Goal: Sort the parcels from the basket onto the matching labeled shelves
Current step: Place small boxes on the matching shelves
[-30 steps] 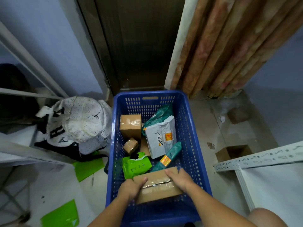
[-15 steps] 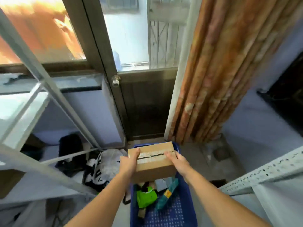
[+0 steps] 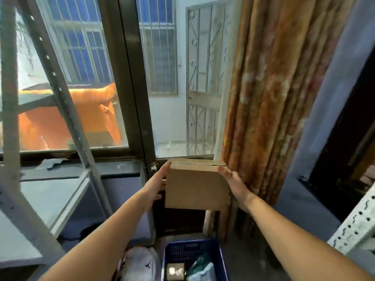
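**Cardboard parcel held high above the basket**

We see the fingers of the left hand (image 3: 157,182) lying nearly straight along the left face of a brown cardboard box (image 3: 196,186), fingertips at its top corner and thumb lower on the same side. The right hand (image 3: 233,180) presses flat against the opposite face, its fingers extended; neither hand curls round the box, which is carried squeezed between the two palms. The box sits level, its taped top seam just visible along the upper edge, raised at arm's length in front of a dark-framed glass door (image 3: 134,110).

Directly below, well apart from the box, stands the blue plastic basket (image 3: 219,258), with a small tan parcel (image 3: 175,270) and a teal-and-white mailer (image 3: 203,268) inside; their labels are too blurred for us to read. A white backpack (image 3: 142,264) lies just beside the basket on its left. Grey metal shelving (image 3: 50,191) rises at left, a white perforated shelf post (image 3: 357,222) at right. An orange patterned curtain (image 3: 269,98) hangs just right of the box.
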Tool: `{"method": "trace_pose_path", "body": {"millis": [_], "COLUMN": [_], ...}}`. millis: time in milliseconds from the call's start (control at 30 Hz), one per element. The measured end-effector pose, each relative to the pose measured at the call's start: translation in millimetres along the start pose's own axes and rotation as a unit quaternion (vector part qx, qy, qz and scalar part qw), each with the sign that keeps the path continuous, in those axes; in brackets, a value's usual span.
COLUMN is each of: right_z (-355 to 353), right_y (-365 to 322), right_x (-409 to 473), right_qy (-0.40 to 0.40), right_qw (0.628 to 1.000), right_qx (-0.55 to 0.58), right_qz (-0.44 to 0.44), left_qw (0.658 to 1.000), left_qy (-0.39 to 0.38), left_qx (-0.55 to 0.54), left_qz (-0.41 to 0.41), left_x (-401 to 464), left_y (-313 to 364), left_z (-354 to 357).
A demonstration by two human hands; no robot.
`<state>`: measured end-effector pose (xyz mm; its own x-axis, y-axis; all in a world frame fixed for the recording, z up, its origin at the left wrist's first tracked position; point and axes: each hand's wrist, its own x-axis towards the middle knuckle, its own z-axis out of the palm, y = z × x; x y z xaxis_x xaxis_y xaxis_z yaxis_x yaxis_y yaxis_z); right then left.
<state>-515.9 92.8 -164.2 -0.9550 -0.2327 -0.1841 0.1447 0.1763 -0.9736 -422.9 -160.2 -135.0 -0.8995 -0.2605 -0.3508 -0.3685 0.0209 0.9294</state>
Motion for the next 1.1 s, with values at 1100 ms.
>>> {"method": "trace_pose_path", "body": {"millis": [1100], "right_z": [-28.4], "right_y": [-77.0], "right_x": [-202.8], "right_qy": [0.376], "right_qw": [0.913], "right_qx": [0.115], "right_qz": [-0.105], "left_qw": [0.943], "left_qy": [-0.267], "left_qx": [-0.014], "left_qz": [0.198], "left_x": [-53.8], "left_y": [84.9], "left_z": [90.1]}}
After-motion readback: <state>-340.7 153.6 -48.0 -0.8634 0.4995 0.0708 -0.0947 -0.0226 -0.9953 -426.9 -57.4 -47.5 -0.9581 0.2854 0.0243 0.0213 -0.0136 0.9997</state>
